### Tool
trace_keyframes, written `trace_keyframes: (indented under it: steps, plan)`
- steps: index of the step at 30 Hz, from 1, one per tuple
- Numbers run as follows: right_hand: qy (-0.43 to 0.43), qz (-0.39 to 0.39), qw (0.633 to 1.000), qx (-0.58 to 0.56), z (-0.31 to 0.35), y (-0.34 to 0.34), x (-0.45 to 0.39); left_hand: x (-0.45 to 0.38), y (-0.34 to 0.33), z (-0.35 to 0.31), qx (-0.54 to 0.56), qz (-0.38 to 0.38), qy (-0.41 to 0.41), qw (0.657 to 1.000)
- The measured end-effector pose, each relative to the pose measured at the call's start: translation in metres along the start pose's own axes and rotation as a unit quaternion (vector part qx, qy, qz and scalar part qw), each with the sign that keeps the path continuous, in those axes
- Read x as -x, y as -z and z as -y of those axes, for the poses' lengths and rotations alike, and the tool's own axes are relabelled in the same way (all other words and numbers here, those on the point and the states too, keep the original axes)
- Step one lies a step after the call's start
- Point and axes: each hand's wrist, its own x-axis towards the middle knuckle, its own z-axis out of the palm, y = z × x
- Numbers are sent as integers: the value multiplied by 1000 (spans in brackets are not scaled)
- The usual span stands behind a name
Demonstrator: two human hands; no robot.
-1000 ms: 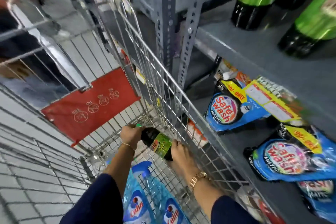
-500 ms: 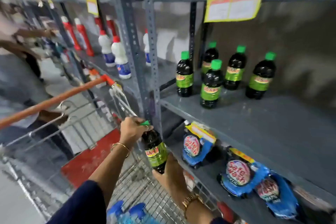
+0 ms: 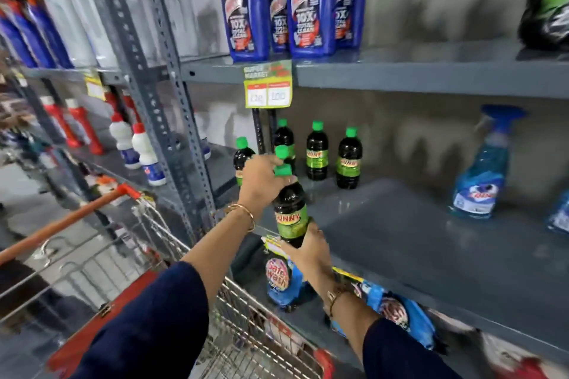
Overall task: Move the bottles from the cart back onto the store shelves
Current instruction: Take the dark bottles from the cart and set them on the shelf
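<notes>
I hold a dark bottle [image 3: 290, 212] with a green cap and green label upright at the front edge of the grey middle shelf [image 3: 400, 224]. My left hand [image 3: 261, 180] grips its neck just under the cap. My right hand [image 3: 311, 251] cups its base from below. Behind it, several matching green-capped bottles [image 3: 317, 154] stand on the same shelf near the back left. The wire cart [image 3: 240, 332] with its red child seat sits below my arms at the lower left.
A blue spray bottle [image 3: 485, 169] stands on the right of the middle shelf. Blue cleaner bottles [image 3: 295, 6] fill the shelf above, with a price tag [image 3: 268, 86] hanging from its edge. Blue detergent pouches [image 3: 281, 280] lie on the shelf below. A steel upright [image 3: 172, 120] stands left.
Both hands have lifted the dark bottle out of the cart and up to the front edge of the middle shelf. My view has tilted upward to the shelves.
</notes>
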Motion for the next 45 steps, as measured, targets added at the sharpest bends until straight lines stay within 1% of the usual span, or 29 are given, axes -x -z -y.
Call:
trace_keyframes:
  steps: [2,5,7,11,14,17,20,23,28,31,33,35,36,37,38,39,41,43,44,45]
  plan:
    - [-9,-13,1000,-2,-7,14,-10,-5,-15,-15,2,7,-33,999]
    - [-33,-27,999,-14,-21,25,-22,-14,-39,-27,9,33,-43,999]
    - [-42,-36,998,-2,-33,29,-30,-19,-57,-27,13,49,-45,998]
    - [-60,-66,996,-7,-53,31,-50,-30,-88,-31,32,73,-78,994]
    - [-71,-90,993,-23,-62,33,-69,-42,-104,-37,37,81,-102,991]
    - [-68,-98,993,-25,-70,34,-88,-57,-118,-35,60,80,-100,990]
    - [-64,-113,991,-25,-78,31,-102,-68,-129,-32,74,76,-115,988]
    - [-69,-130,988,-43,-81,27,-108,-75,-134,-30,61,76,-135,986]
    - [-100,-128,985,-61,-78,26,-105,-69,-139,-28,73,64,-144,985]
    - [-106,-103,987,-61,-78,22,-91,-61,-138,-23,115,88,-132,981]
    - [-91,-88,991,-35,-79,20,-77,-55,-129,-15,125,93,-121,980]
    - [-62,-93,994,-2,-79,19,-63,-50,-115,-2,120,60,-105,985]
    - [-35,-101,993,44,-75,19,-53,-44,-104,6,116,43,-93,988]
    - [2,-118,986,116,-74,18,-45,-39,-96,16,112,29,-81,990]
    - [50,-131,971,195,-74,15,-39,-30,-87,26,105,24,-66,992]
    - [94,-138,955,246,-72,10,-33,-21,-79,37,96,20,-56,994]
    - [189,-133,932,279,-66,-9,-17,1,-62,64,69,20,-27,997]
    - [278,-119,912,277,-53,-27,6,25,-47,91,56,23,12,998]
    - [304,-97,908,271,-48,-37,17,37,-41,105,53,24,43,997]
    - [318,-55,910,260,-45,-49,27,50,-36,122,49,22,72,996]
